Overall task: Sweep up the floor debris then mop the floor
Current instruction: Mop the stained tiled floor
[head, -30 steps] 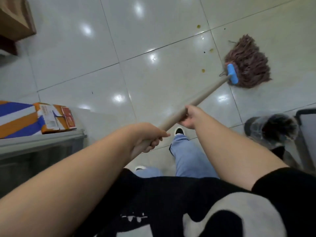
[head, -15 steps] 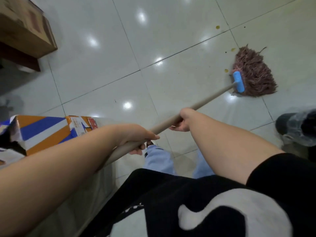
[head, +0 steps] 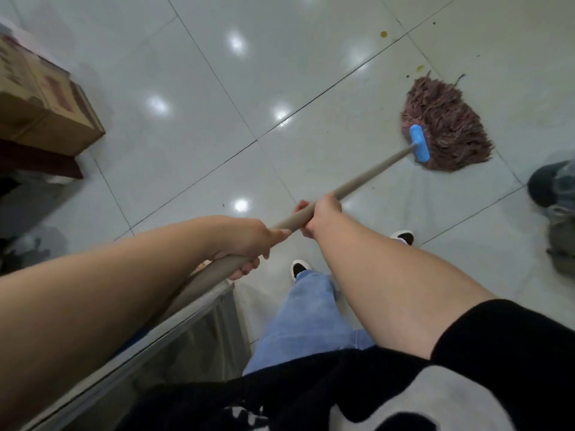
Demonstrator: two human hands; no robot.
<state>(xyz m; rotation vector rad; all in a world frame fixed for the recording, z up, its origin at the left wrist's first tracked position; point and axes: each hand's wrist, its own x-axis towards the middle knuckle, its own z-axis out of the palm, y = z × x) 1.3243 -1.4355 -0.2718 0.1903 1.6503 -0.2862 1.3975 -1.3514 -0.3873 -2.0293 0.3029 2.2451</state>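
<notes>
A mop with a reddish-brown string head [head: 448,126] and a blue clamp [head: 419,147] lies flat on the pale tiled floor [head: 193,126] at the right. Its beige handle [head: 370,175] runs down-left toward me. My right hand [head: 320,216] grips the handle at mid-length. My left hand [head: 249,244] grips it lower, nearer my body. Small yellowish spots [head: 384,34] dot the tiles just beyond the mop head.
A cardboard box [head: 46,101] sits at the left on a dark base. A glass-topped counter edge [head: 174,321] runs under my left arm. A dark bag-lined bin [head: 553,188] stands at the right edge. My feet [head: 298,269] are on the tiles below the handle.
The mop head has slid back toward me and a little right, away from the yellowish spots. My view has shifted right, so the striped box on the counter has left the frame.
</notes>
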